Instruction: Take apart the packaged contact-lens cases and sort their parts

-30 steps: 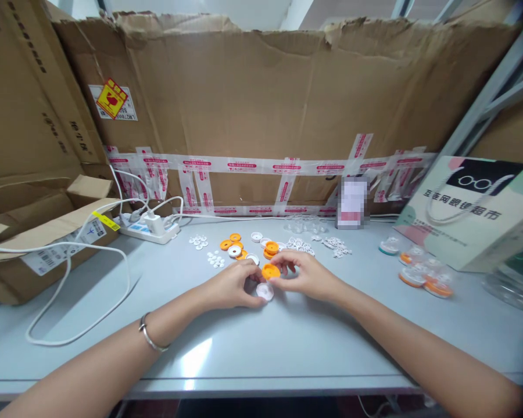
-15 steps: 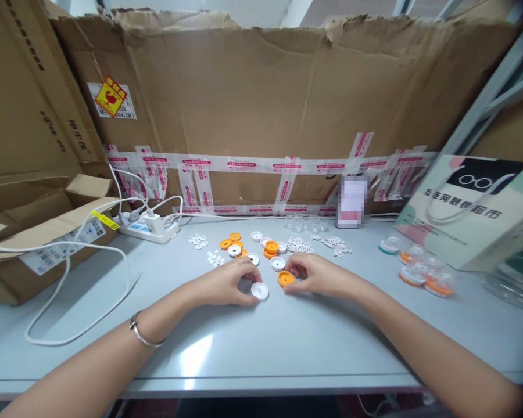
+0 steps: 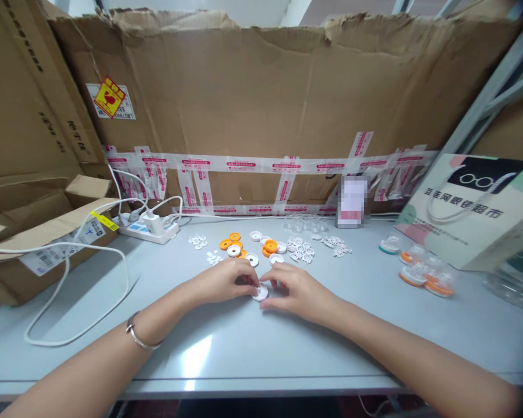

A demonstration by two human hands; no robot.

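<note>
A small round white plastic disc point(image 3: 260, 294) is low on the table between my two hands. My left hand point(image 3: 229, 283) pinches at the disc's left and upper edge, thumb and forefinger close together. From the other side my right hand point(image 3: 294, 290) curls round the same disc, its thumb at the near edge and its fingers at the far edge. The fingers hide part of the disc and whatever may lie under it. Just beyond, a white ring point(image 3: 276, 259) and a stack of orange rings point(image 3: 269, 248) lie close to my right fingers.
More orange rings point(image 3: 225, 245), small white discs point(image 3: 197, 241) and white gear-like pieces point(image 3: 301, 249) lie behind the hands. Clear domes point(image 3: 307, 224) stand at the back. Capped pieces point(image 3: 439, 285) and a paper bag point(image 3: 470, 215) are right; a power strip point(image 3: 157, 233) and carton point(image 3: 47, 249) left.
My right hand has moved left from the orange ring's place to the white disc. That orange ring no longer shows. My left hand stays at the disc, its fingers drawn closer together.
</note>
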